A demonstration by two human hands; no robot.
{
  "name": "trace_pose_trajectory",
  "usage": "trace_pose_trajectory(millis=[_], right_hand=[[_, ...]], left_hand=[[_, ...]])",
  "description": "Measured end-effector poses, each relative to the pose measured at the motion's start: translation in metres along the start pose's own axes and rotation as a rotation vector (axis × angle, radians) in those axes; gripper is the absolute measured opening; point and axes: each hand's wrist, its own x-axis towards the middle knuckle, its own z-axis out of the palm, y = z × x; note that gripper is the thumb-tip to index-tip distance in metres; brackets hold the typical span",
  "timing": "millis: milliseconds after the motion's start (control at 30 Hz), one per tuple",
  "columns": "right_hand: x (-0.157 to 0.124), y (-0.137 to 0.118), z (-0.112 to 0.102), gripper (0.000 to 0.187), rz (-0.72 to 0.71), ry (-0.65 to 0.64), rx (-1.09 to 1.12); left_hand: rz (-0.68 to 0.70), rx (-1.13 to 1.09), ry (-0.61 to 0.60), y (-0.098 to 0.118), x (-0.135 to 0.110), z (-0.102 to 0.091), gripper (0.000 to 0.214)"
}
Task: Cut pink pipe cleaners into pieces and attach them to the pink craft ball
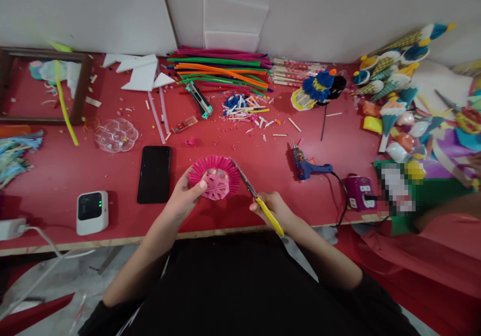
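Observation:
My left hand (185, 194) is closed on a round pink craft piece (215, 177) made of short straw pieces ringed around a lattice centre, held just above the red table (263, 155). My right hand (273, 209) grips yellow-handled scissors (255, 194). Their blades point up and left, with the tips at the right edge of the pink piece.
A black phone (154, 174) and a small white device (92, 212) lie left of my hands. A blue glue gun (305, 165) and a purple power socket (357, 192) sit to the right. Coloured straws (220, 70), straw cuttings (244, 109), a clear tray (115, 135) and finished crafts (394, 75) lie farther back.

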Motion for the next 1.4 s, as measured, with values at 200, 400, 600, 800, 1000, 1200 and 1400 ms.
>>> trace_pose_trajectory(millis=[200,400,600,800,1000,1200,1400], right_hand=[[0.0,0.003,0.001,0.069,0.001,0.047,-0.008],[0.0,-0.001,-0.004,0.069,-0.039,0.047,-0.017],[-0.003,-0.007,-0.009,0.069,-0.099,-0.008,-0.013],[-0.002,-0.009,-0.01,0.069,-0.11,-0.047,-0.022],[0.0,-0.012,-0.01,0.071,-0.112,-0.055,-0.039],[0.001,-0.013,-0.01,0.069,-0.087,-0.064,-0.051],[0.0,-0.013,-0.01,0.069,-0.06,-0.051,-0.047]], left_hand=[[-0.018,0.097,-0.127,0.007,-0.004,-0.007,0.052],[-0.017,0.046,-0.123,0.01,-0.001,-0.01,0.049],[0.041,0.011,-0.08,0.01,0.005,-0.007,0.052],[0.025,0.003,-0.052,0.005,0.001,-0.001,0.051],[0.017,-0.022,0.006,0.001,0.0,-0.002,0.048],[0.01,-0.003,0.032,0.003,0.0,-0.003,0.054],[0.014,0.017,0.041,0.003,0.0,-0.004,0.052]])
